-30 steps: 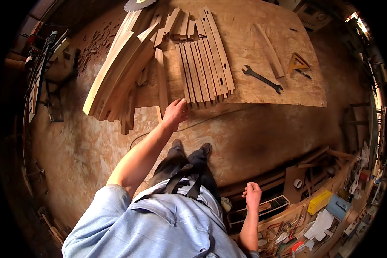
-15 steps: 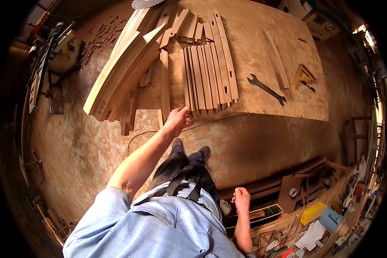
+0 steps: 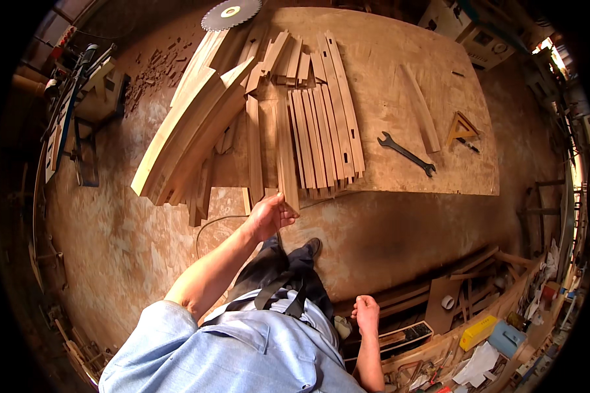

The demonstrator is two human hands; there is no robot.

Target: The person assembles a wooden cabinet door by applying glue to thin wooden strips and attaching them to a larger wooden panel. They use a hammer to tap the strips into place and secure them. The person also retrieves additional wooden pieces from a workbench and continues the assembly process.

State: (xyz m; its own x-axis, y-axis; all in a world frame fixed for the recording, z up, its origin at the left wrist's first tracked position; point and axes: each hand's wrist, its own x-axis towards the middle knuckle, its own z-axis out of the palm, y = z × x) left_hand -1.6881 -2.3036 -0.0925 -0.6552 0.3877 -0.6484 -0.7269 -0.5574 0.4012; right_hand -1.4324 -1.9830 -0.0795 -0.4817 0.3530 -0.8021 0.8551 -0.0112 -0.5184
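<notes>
My left hand [image 3: 267,216] pinches the near end of a wooden strip [image 3: 284,147]. That strip lies lengthwise on the plywood table [image 3: 400,85], its end sticking out past the near edge. A small gap parts it from a row of similar strips [image 3: 318,141] lying side by side to its right. Two longer strips with dark slots lie at the right of that row. Apart from the table, my right hand [image 3: 367,313] hangs low on the right with its fingers curled closed, and nothing shows in it.
Curved boards [image 3: 183,124] are stacked at the table's left, overhanging its edge. A circular saw blade [image 3: 216,16] lies at the far end. On the right are an open-ended wrench [image 3: 406,155], a set square [image 3: 453,131] and a single strip [image 3: 421,111]. A cluttered bench [image 3: 400,363] stands lower right.
My left hand has drawn the strip toward me and slightly left, away from the row. My right hand is still low on the right, curled. The view has tilted up slightly, showing more saw blade.
</notes>
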